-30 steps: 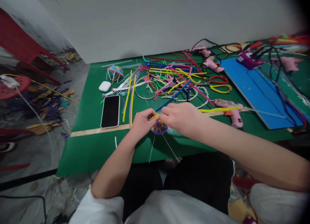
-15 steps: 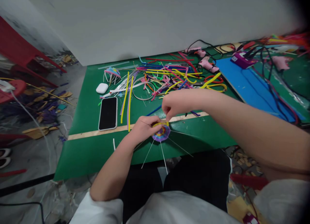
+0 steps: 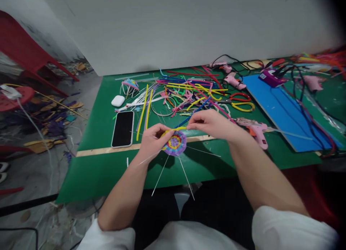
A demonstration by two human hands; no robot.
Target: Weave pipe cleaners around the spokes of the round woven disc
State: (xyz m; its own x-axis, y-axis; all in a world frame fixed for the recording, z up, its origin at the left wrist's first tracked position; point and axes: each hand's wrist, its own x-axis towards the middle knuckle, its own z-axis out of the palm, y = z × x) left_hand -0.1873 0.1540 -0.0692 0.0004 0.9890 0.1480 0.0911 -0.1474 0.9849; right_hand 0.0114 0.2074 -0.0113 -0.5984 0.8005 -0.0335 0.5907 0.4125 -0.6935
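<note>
**Left hand (image 3: 154, 140) on round multicoloured woven disc (image 3: 175, 143), right hand (image 3: 209, 123) on thin fuzzy yellow strip (image 3: 180, 128)**

Head view, only feed I have. Disc is mid-frame over the near part of the green-topped table (image 3: 108, 176); can't tell if it touches the surface. Rings of purple, blue, yellow and red, with thin white spokes (image 3: 186, 178) fanning out; two of them reach past the near edge in view.

Left fingers: pinched together, thumb on top, gripping the disc's upper-left edge. Right fingers: thumb and forefinger closed on the strip's end, just off the disc's upper right. Strip runs from that pinch along the disc's far rim to the left thumb.

Left of the hands I see a black-screened phone with pale edges (image 3: 123, 129), lying across a bare wooden strip (image 3: 94, 151), a rounded white plastic case (image 3: 118, 101) just beyond it. Two long fuzzy yellow stems (image 3: 142, 115) lie between phone and pile. Beyond the hands: tangled pile of coloured fuzzy stems (image 3: 186, 91), scissors with one red and one yellow handle (image 3: 244, 106) at its right end. Pink glue gun (image 3: 261, 135) sits right of my right hand, its clear stick over the flat blue board (image 3: 281, 111).
</note>
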